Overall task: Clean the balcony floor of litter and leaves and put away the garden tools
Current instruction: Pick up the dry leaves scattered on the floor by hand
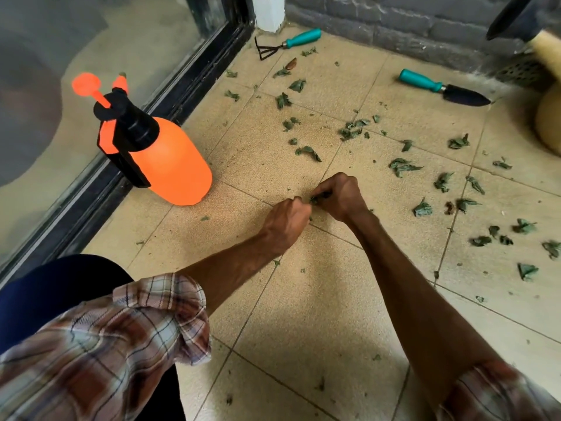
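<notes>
Picks leaves (316, 199) off the floor (303, 302), right hand (341, 197) clenched on a clump, left hand (287, 218) curled alongside, its hold unclear; next, likely a reach right for more.

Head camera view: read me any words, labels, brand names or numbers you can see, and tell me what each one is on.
No text can be read anywhere in this view.
Orange spray bottle: the side that shows is plain, with no label.
Hand rake and trowel: no print shows on their teal handles.
</notes>
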